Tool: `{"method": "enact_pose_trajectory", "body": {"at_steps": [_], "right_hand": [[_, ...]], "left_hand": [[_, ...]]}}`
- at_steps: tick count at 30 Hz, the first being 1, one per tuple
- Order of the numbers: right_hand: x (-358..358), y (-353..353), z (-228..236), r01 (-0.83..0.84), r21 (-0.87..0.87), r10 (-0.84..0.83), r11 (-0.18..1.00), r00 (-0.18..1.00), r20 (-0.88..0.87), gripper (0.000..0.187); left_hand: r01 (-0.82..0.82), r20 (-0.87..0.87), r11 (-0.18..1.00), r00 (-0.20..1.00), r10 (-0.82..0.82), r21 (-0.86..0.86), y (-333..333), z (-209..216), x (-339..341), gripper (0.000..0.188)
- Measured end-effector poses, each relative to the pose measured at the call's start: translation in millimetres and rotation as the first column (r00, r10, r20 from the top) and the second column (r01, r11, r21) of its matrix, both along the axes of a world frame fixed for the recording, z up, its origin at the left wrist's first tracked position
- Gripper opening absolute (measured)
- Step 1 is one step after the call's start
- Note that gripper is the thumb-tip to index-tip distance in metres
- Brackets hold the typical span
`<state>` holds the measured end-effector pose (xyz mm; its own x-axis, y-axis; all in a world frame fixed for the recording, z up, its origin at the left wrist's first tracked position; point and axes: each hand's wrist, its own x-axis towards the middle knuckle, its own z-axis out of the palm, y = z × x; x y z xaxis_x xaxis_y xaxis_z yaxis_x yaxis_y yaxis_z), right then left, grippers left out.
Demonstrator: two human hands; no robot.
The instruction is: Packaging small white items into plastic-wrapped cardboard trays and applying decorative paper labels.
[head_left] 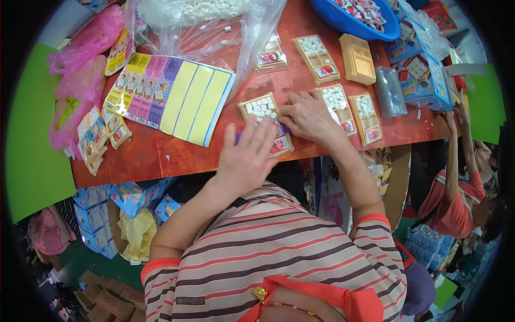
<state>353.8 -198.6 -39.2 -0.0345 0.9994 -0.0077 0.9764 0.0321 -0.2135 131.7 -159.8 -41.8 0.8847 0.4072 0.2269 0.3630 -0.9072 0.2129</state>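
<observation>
A small clear-covered tray (263,107) of white marshmallow-like pieces, with a red-printed packet at its near end, lies on the table's near part. Across its middle runs a purple sticker strip (280,129), partly covered by fingers. My left hand (245,155) rests over the tray's left side with its fingers stretched out flat. At the tray's right edge is my right hand (308,117), its fingers bent and closed against that edge; the fingertips are partly hidden. Similar trays (336,102) stand just right of this hand. Left of the tray lies a sticker sheet (177,96), partly peeled to yellow backing.
A clear bag (214,27) of white pieces lies at the back. At the far right stand a blue basin (359,21) of packets, stacked tan trays (358,59), clear covers (390,91) and blue boxes (424,80). Pink bags (86,43) lie left; another person's arms (453,155) reach in right.
</observation>
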Motion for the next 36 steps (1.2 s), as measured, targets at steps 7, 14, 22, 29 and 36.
{"method": "enact_pose_trajectory", "body": {"at_steps": [7, 14, 22, 29, 36], "right_hand": [[12, 4, -3, 0.006, 0.01, -0.005, 1.0, 0.994, -0.112, 0.021], [15, -8, 3, 0.29, 0.029, -0.234, 0.957, 0.824, -0.516, 0.023], [-49, -116, 24, 0.45, -0.167, -0.453, 0.877, 0.658, -0.602, 0.021], [-81, -143, -57, 0.421, -0.515, -0.402, 0.747, -0.331, -0.854, 0.033], [-112, -135, -62, 0.322, -0.555, -0.064, 0.767, -0.823, -0.565, 0.036]], "left_hand": [[0.101, -0.019, 0.993, 0.995, -0.103, -0.061, -8, -32, 5, 0.079], [0.254, -0.032, 0.967, 0.967, -0.254, -0.027, -20, -38, -7, 0.077], [0.324, 0.0, 0.946, 0.946, -0.324, -0.013, -17, -43, -13, 0.073], [0.425, -0.016, 0.905, 0.905, -0.425, 0.001, -26, -45, -11, 0.079], [0.422, 0.01, 0.906, 0.906, -0.422, 0.028, -31, -49, -12, 0.08]]}}
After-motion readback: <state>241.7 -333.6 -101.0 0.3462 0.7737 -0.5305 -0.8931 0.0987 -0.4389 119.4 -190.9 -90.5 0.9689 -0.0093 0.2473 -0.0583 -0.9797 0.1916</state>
